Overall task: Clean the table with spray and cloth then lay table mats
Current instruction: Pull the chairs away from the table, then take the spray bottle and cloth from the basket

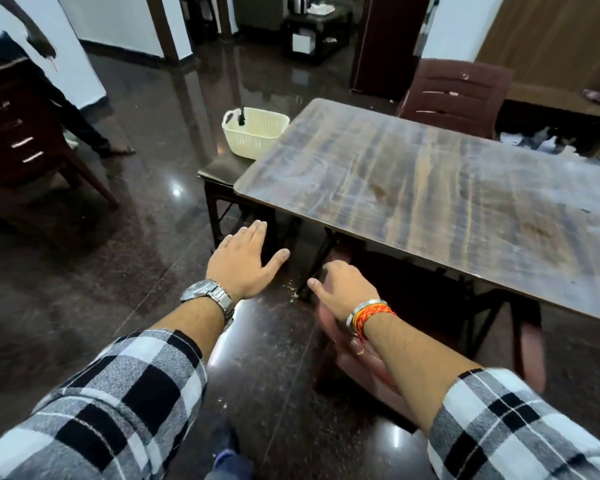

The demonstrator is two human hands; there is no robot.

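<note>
Two hands, bare, reach forward over the floor [118, 244] at the near left corner of the table [430, 188].

Left hand [245, 259]: palm down, fingers [253, 233] straight and close together, thumb splayed to the right; holds nothing. Steel watch [210, 297] on the wrist; checked left sleeve [118, 393] ends at mid-forearm.

Right hand [345, 289]: back of the hand up, just right of the left hand and apart from it, thumb pointing left. Its fingers bend down and away with the tips hidden, so whether they grip anything cannot be told. Red and orange threads [374, 311] with a metal bangle at the wrist; checked right sleeve [520, 420].

Table: long, wood-grain top, running from near left to far right. Surface dull, with pale streaks and a few brownish smudges.

Basket [257, 136]: cream slotted plastic, on a low dark stool [219, 169] beside the table's left end. A slim black item stands up at its far left rim; its kind cannot be told.

Three chairs, all brown:
- far chair [458, 95], slatted back, at the table's far side
- left chair [18, 140], well apart from the table
- near chair [364, 362], blurred, below the right forearm, partly under the table

Standing person [80, 126]: far left, dark trousers, only partly in view.

Floor: dark polished stone with bright glare spots.
</note>
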